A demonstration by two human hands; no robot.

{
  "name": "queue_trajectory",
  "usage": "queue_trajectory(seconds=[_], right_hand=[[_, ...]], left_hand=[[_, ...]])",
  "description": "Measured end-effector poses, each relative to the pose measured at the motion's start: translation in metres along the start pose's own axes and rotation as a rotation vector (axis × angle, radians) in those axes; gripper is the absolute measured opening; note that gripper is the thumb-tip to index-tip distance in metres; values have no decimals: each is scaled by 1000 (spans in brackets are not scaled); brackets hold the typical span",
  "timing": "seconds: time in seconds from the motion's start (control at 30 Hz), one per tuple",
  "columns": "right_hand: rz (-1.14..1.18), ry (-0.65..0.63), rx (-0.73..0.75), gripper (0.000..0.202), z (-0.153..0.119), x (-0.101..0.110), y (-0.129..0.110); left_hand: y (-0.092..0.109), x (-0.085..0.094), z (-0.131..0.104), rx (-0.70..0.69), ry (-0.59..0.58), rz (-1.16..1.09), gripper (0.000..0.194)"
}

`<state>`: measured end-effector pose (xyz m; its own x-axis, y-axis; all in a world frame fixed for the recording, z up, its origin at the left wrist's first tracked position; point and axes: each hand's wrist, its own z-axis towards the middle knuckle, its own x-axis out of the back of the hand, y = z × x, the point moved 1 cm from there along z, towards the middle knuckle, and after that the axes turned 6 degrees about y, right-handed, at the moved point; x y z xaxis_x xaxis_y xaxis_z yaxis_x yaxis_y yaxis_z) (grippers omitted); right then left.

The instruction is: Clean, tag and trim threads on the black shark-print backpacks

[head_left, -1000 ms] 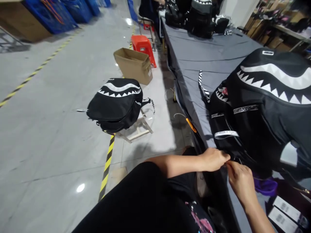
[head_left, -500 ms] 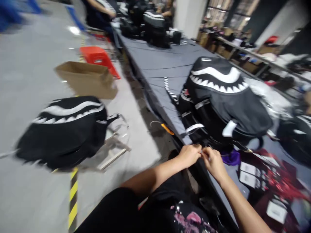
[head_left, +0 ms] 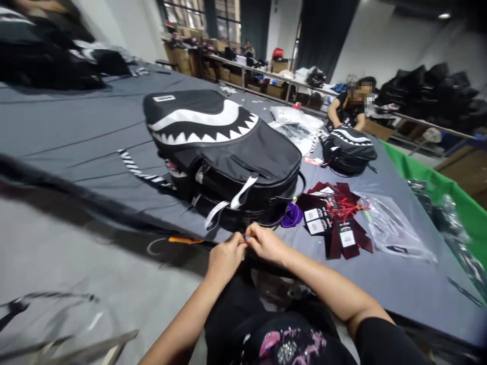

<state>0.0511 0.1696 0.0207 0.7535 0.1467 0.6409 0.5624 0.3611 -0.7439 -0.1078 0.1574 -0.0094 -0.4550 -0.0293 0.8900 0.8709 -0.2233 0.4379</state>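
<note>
View swung rightward since the earlier frame, bringing the tags (head_left: 347, 237) wholly into sight. Left hand (head_left: 224, 256) and right hand (head_left: 267, 244), fingertips meeting, pinch a small item (head_left: 246, 237), too obscured to identify, at the near edge of the table (head_left: 395, 284). Backpack (head_left: 262, 152): lying just beyond both hands, near that edge. Purple cloth (head_left: 292, 215): beyond the right hand, between backpack and tags.

The single head view looks forward and down from above the wearer's hands, across the table (head_left: 384, 284).
</note>
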Motion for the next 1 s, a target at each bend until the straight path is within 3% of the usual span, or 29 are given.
queue_trajectory(seconds=[0.17, 0.3, 0.43, 0.6, 0.73, 0.87, 1.0], right_hand=[[18, 33, -38, 11, -3, -2, 5], [51, 35, -43, 13, -5, -5, 8], [64, 56, -54, 9, -5, -8, 10], [77, 59, -80, 9, -7, -9, 17], [101, 60, -104, 7, -8, -9, 20], [119, 70, -132, 6, -9, -8, 18], [137, 104, -155, 6, -9, -6, 15]], left_hand=[[-6, -7, -1, -125, 22, -174, 21], [-8, -6, -1, -77, 47, -42, 16], [-8, -6, 1, -161, -24, -178, 18], [-12, -11, 1, -97, 38, -21, 18], [-12, -11, 2, -220, 16, -97, 20], [-8, -4, 4, -164, 25, 93, 16], [-3, 0, 6, -235, 11, 39, 15]])
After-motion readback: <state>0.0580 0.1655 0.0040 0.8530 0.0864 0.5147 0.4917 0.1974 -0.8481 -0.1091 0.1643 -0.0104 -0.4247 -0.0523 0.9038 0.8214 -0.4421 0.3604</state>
